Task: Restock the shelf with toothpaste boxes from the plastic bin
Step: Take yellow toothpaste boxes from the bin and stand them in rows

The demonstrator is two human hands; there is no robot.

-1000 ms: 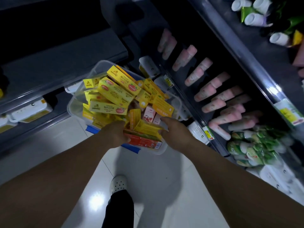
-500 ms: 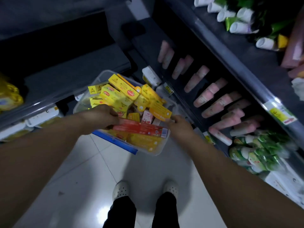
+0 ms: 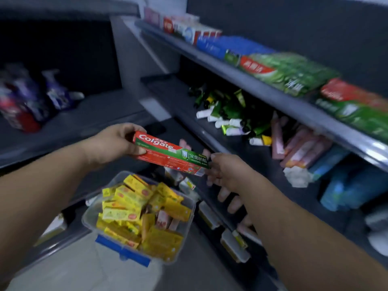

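Dim store aisle: a red-and-green cardboard toothpaste box (image 3: 171, 153) held above the clear plastic bin (image 3: 88, 219), left hand (image 3: 113, 143) with its grip curled round one end, right hand (image 3: 226, 171) pinching the other, seemingly bound next for the grey upper shelf (image 3: 241, 80).

On the red and green toothpaste box (image 3: 171, 153): "Colgate" in white letters, "全面防蛀" on the green end. Print on the shelf boxes (image 3: 270, 69) too blurred to read.

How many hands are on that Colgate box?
2. The left hand grips the Colgate box at its left end; the right hand holds its right end. Neither is hidden.
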